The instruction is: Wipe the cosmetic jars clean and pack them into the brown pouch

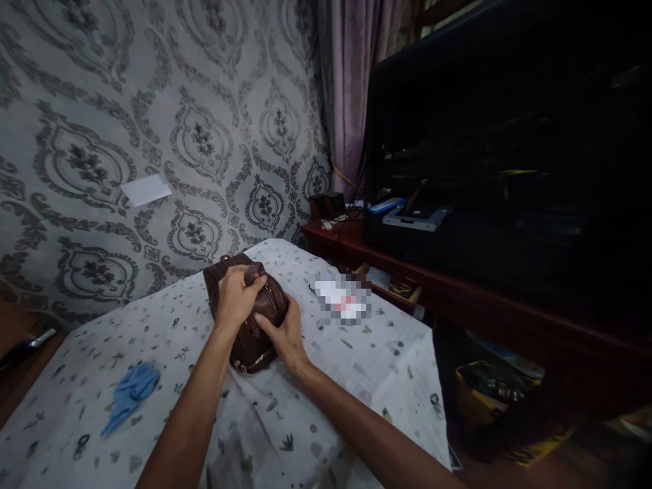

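A dark brown leather bag (248, 348) with gold-coloured zips lies on the patterned white cloth (168, 326). Over its upper part, my left hand (237, 293) is closed, thumb and fingers pinching a raised fold of the leather. My right hand (288, 336) grips the bag's right side, the thumb lying on top near a zip and the fingers around the edge. Whether the zips are undone, I cannot tell. To the left, apart from both hands, a crumpled blue cloth (133, 392) rests on the white cloth.
A blurred-out white item (341, 297) lies right of the bag. Beyond it stands a dark red cabinet (402, 268) with a partly pulled-out drawer (390, 288) and a large black television (489, 136). Patterned wallpaper (204, 136) covers the wall behind.
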{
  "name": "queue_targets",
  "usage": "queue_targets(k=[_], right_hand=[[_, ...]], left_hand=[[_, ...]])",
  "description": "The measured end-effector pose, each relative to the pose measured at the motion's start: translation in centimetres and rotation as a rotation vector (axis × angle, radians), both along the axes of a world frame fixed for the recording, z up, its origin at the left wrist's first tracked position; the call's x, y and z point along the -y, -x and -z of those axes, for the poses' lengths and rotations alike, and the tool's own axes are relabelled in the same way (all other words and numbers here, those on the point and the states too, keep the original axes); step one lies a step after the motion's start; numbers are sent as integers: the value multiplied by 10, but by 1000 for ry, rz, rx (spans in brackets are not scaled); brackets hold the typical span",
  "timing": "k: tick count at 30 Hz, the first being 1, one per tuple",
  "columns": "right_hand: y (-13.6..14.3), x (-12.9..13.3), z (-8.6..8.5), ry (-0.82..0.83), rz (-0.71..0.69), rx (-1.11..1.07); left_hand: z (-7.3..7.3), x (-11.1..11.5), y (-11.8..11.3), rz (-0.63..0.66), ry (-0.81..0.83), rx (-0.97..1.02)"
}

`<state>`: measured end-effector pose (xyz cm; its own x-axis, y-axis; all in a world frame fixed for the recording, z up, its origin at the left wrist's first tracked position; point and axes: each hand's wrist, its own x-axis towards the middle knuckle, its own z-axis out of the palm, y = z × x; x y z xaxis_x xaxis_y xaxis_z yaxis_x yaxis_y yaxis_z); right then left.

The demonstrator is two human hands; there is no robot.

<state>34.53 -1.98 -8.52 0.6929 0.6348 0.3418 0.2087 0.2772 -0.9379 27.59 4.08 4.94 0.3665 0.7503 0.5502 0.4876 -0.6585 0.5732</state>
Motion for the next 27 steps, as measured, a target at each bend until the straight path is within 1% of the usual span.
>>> queue_targets(k=[7, 9, 12, 15, 17, 19, 20, 22, 24, 27], right_hand=[[-5, -2, 2, -25, 7, 35], [-7, 0, 3, -37, -31, 27], [-12, 4, 2, -67, -128, 14], [-16, 6, 2, -82, -173, 28], [-16, 7, 1, -73, -160, 40], [-16, 7, 0, -59, -137, 45], [-15, 7, -1, -55, -128, 48], [-14, 8, -2, -58, -126, 48], [-14, 9, -4, -64, -130, 47], [-13, 11, -6, -55, -123, 53]], left_hand=[[-2, 9, 1, -15, -40, -77], [-3, 10, 1, -30, -34, -95], [-4, 8, 1, -48, -2, -107], [-7, 7, 3, -16, 5, -101], [-9, 6, 11, 58, -16, -100], [-10, 7, 25, 129, -42, -106], [-10, 8, 34, 143, -50, -107], [-10, 11, 50, 126, -54, -100], [-7, 16, 62, 68, -38, -76], [-2, 23, 70, -27, -10, -39]])
